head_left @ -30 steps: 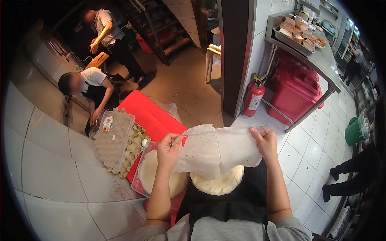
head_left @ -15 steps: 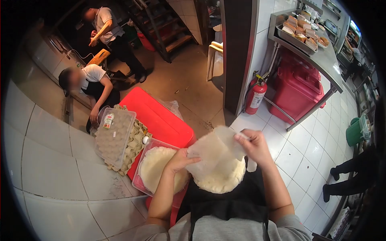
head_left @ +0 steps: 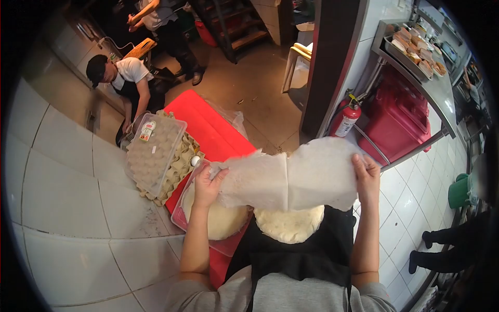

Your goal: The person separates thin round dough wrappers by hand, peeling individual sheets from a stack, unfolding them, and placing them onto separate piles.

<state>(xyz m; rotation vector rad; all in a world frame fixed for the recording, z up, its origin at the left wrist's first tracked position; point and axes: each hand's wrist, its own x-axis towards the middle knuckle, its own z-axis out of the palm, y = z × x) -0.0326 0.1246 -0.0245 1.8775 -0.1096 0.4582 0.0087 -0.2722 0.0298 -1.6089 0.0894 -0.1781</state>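
Observation:
A thin whitish sheet [head_left: 322, 174] with a crease down its middle is stretched between my hands. My left hand [head_left: 208, 186] pinches its left edge, and my right hand [head_left: 367, 174] grips the right edge. Below the sheet a round of pale dough [head_left: 290, 224] lies over my black apron, its upper part hidden by the sheet. Beside it on the left, a plastic container [head_left: 179, 214] holds another pale dough round [head_left: 223, 222], partly covered by my left hand and forearm.
Egg trays [head_left: 179, 171] under a clear plastic lid [head_left: 156, 151] and a red lid-like surface [head_left: 208, 127] lie ahead left. One person [head_left: 127, 83] crouches beyond; another stands behind. A fire extinguisher [head_left: 345, 118], red bin [head_left: 397, 122] and steel table [head_left: 442, 99] are at right.
My hands have moved apart and the bunched sheet is spread wide again. The view has shifted. The standing person's hands now hold a long wooden-looking item.

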